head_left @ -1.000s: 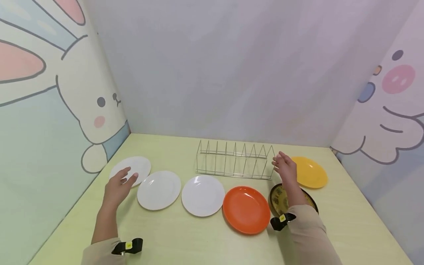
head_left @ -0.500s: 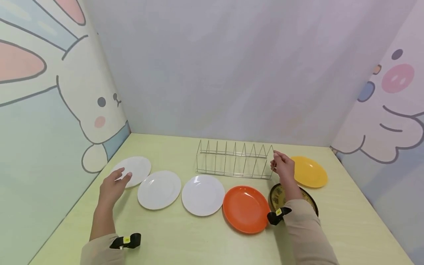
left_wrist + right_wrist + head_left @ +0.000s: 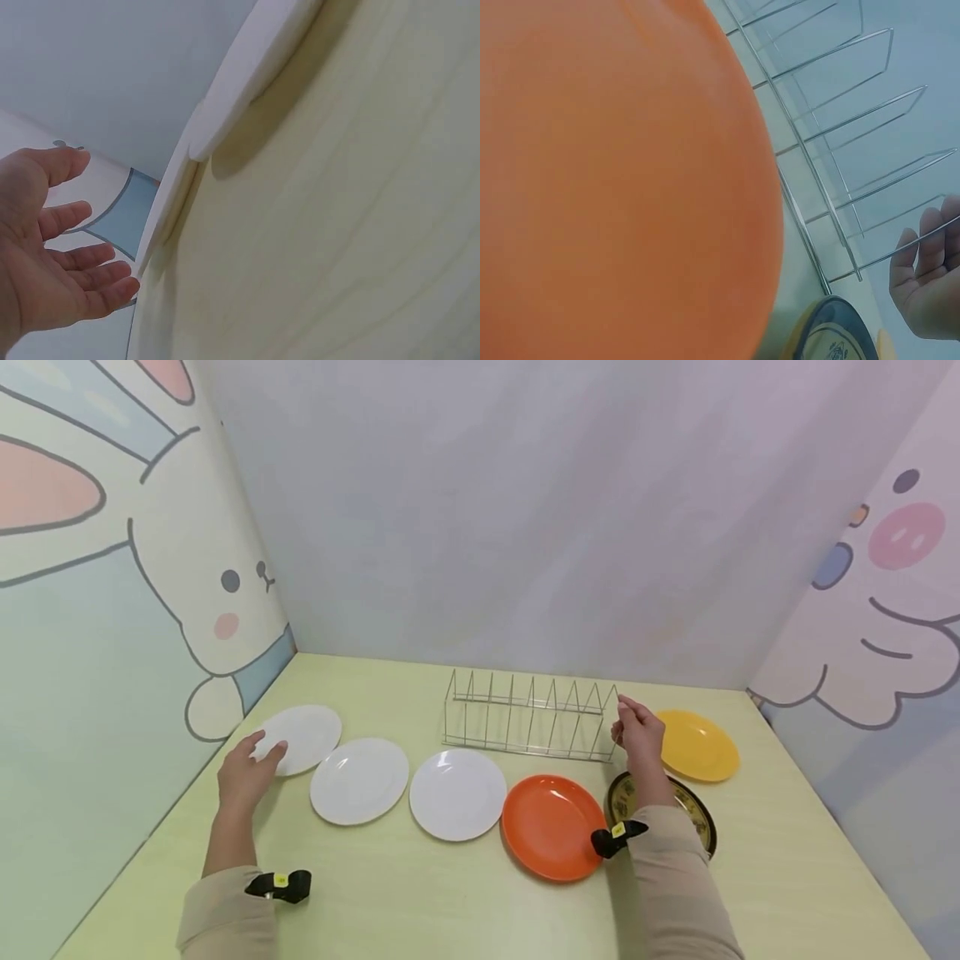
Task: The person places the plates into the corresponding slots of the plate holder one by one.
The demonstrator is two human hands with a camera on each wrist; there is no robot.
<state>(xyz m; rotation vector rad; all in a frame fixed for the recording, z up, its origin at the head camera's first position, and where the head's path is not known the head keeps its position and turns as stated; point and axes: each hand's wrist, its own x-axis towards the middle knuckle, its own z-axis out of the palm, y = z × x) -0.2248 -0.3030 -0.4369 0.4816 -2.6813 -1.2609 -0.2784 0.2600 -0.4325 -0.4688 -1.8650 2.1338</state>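
Note:
A wire plate rack (image 3: 532, 749) stands at the back of the table, its slots holding nothing. My right hand (image 3: 639, 733) is at the rack's right end, with thumb and fingers pinching the end wire; the right wrist view shows the fingers (image 3: 930, 251) curled by that wire. My left hand (image 3: 243, 772) hovers over the near left edge of the leftmost white plate (image 3: 307, 737), fingers spread and loosely bent, holding nothing. In the left wrist view the palm of the left hand (image 3: 52, 270) faces the plates' edges.
Two more white plates (image 3: 360, 781) lie in the row, then an orange plate (image 3: 553, 828). A dark-rimmed patterned plate (image 3: 621, 795) lies partly under my right forearm. Behind it is a yellow plate (image 3: 701, 746). Cartoon-printed walls enclose the table (image 3: 420, 902).
My right hand has moved slightly left to the rack's end wire and closed its fingers there. The left hand has drifted left and a little toward the plate's near edge. The plates stay put.

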